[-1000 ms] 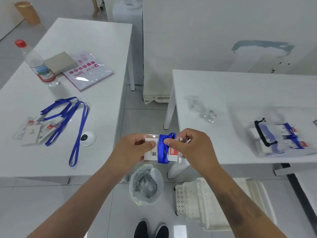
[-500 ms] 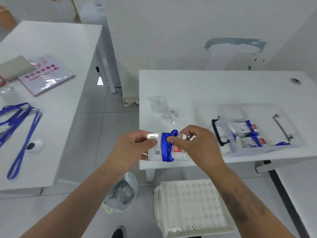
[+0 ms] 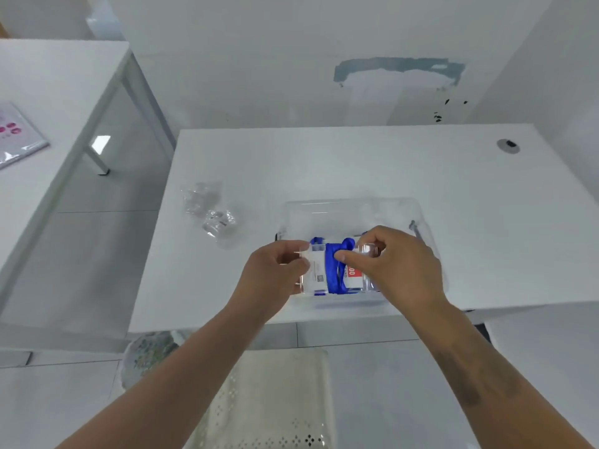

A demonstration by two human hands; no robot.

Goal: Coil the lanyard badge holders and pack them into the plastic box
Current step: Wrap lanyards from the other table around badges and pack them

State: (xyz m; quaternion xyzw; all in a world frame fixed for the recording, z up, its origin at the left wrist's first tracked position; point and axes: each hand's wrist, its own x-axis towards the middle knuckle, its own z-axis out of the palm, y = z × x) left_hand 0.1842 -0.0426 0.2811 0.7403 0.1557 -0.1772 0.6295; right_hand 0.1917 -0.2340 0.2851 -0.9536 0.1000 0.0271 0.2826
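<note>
Bright, even indoor light; soft motion blur, wide-angle edge distortion.

Setting: plain office or workroom, as I see it through the head camera.
Evidence: two white desks point(image 3: 324, 163) point(image 3: 48, 92) on metal legs, a cable grommet point(image 3: 508, 146) in the nearer desktop, grey tiled floor point(image 3: 97, 247), patched white wall point(image 3: 398, 72), a laminated printed sheet point(image 3: 16, 134) on the far desk.

badge holder point(image 3: 337, 270) now over plastic box point(image 3: 350, 210)
</note>
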